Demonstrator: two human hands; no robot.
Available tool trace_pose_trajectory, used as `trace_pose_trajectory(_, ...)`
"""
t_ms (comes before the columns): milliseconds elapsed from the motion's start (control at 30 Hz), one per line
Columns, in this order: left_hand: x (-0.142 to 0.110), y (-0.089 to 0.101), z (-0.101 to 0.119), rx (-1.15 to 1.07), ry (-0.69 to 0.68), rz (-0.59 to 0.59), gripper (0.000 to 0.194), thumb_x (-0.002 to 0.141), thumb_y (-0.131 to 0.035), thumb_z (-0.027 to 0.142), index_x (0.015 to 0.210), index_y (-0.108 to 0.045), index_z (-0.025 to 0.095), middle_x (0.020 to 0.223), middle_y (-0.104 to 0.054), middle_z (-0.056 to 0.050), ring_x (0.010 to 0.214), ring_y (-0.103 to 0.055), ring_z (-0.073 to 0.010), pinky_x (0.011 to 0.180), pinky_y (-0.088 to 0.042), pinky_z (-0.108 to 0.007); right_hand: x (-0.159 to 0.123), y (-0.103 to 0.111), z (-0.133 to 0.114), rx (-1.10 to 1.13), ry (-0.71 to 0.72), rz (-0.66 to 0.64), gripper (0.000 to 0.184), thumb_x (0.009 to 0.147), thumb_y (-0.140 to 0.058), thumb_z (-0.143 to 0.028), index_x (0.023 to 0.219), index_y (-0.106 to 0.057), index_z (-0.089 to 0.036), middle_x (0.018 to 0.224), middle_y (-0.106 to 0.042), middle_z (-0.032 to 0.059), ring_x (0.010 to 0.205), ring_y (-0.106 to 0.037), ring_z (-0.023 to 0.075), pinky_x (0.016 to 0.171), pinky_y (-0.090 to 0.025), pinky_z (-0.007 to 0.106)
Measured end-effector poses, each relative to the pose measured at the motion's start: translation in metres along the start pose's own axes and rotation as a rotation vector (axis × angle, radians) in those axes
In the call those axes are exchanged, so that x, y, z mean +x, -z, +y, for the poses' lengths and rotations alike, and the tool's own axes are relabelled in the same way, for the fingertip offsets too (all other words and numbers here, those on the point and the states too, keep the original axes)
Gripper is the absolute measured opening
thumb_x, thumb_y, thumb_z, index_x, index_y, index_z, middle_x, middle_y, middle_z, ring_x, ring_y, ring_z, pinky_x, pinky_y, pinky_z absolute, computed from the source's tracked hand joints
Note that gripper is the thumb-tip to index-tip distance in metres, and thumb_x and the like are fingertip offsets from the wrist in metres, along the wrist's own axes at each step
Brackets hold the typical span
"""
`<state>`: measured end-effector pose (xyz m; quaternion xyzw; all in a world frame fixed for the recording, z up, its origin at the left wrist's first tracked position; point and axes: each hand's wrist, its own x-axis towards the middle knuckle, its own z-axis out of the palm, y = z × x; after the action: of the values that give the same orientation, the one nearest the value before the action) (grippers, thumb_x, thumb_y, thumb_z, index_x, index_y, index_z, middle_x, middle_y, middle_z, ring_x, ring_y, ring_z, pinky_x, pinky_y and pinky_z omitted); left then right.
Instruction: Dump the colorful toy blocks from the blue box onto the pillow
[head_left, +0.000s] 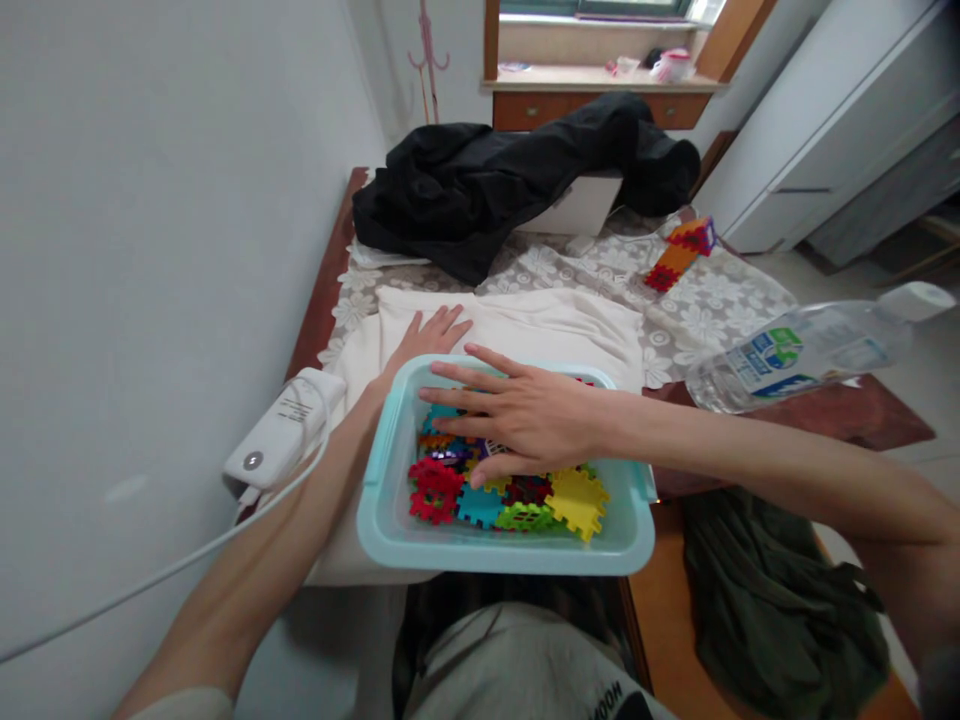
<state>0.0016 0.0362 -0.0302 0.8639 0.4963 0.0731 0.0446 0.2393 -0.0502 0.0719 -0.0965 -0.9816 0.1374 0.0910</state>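
A light blue plastic bin point(390, 535) sits at the table's near edge on a white cloth point(555, 330). Inside lie several colourful toothed building tiles point(525, 500) in red, yellow, blue and green. My right hand point(517, 415) reaches into the bin from the right, fingers spread flat over the tiles, holding nothing that I can see. My left hand point(431, 335) lies palm down on the white cloth just behind the bin's far left corner, fingers apart.
A white power adapter point(285, 440) with a cable lies left of the bin. A clear water bottle point(810, 355) lies at right. A black jacket point(495, 180) covers the far end, with a joined strip of tiles point(679, 255) near it. Green cloth point(772, 600) lies lower right.
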Motion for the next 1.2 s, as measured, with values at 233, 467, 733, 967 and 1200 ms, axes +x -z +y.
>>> trace_pose_trajectory(233, -0.003, 0.009, 0.007, 0.004, 0.007, -0.052, 0.061, 0.112, -0.045, 0.045, 0.167, -0.05, 0.019, 0.184, -0.031, -0.017, 0.172, -0.027, -0.0375, 0.139, -0.017, -0.065, -0.006, -0.006, -0.009, 0.161, 0.071, -0.1, 0.076, 0.111, -0.061, -0.056, 0.173, -0.042, -0.017, 0.179, -0.039, 0.017, 0.171, -0.029, 0.031, 0.143, -0.012, 0.052)
trace_pose_trajectory(467, -0.002, 0.012, 0.01, 0.003, 0.013, -0.05, 0.061, 0.11, -0.05, 0.046, 0.166, -0.052, 0.022, 0.184, -0.032, -0.017, 0.171, -0.027, -0.039, 0.138, -0.017, -0.067, -0.005, 0.006, -0.008, 0.227, 0.073, -0.125, 0.088, 0.096, -0.083, -0.053, 0.171, -0.046, -0.024, 0.178, -0.043, 0.0143, 0.17, -0.033, 0.0354, 0.141, -0.022, 0.054)
trace_pose_trajectory(733, -0.001, 0.01, 0.007, 0.002, 0.008, -0.051, 0.063, 0.11, -0.047, 0.049, 0.166, -0.052, 0.02, 0.184, -0.03, -0.017, 0.172, -0.026, -0.0387, 0.138, -0.016, -0.067, -0.001, -0.003, -0.007, 0.223, 0.051, -0.197, 0.096, 0.096, -0.083, -0.053, 0.173, -0.04, -0.014, 0.181, -0.035, 0.0195, 0.171, -0.029, 0.034, 0.143, -0.018, 0.05)
trace_pose_trajectory(967, -0.004, 0.006, 0.002, 0.011, -0.014, -0.039, 0.063, 0.112, -0.046, 0.05, 0.168, -0.049, 0.022, 0.184, -0.031, -0.015, 0.172, -0.026, -0.0372, 0.138, -0.017, -0.067, -0.042, 0.048, -0.012, 0.407, -0.179, 0.277, 0.044, 0.106, -0.072, -0.044, 0.147, -0.071, -0.031, 0.145, -0.076, 0.0071, 0.138, -0.068, 0.0282, 0.125, -0.048, 0.047)
trace_pose_trajectory(1200, 0.001, 0.003, -0.008, -0.03, -0.059, -0.005, 0.054, 0.113, -0.048, 0.046, 0.157, -0.063, 0.018, 0.169, -0.057, -0.014, 0.164, -0.045, -0.0326, 0.138, -0.026, -0.06, -0.112, -0.009, -0.004, 0.842, -0.778, 0.739, 0.081, 0.081, -0.089, -0.052, 0.154, -0.059, -0.036, 0.171, -0.053, 0.0088, 0.155, -0.054, 0.0355, 0.126, -0.047, 0.057)
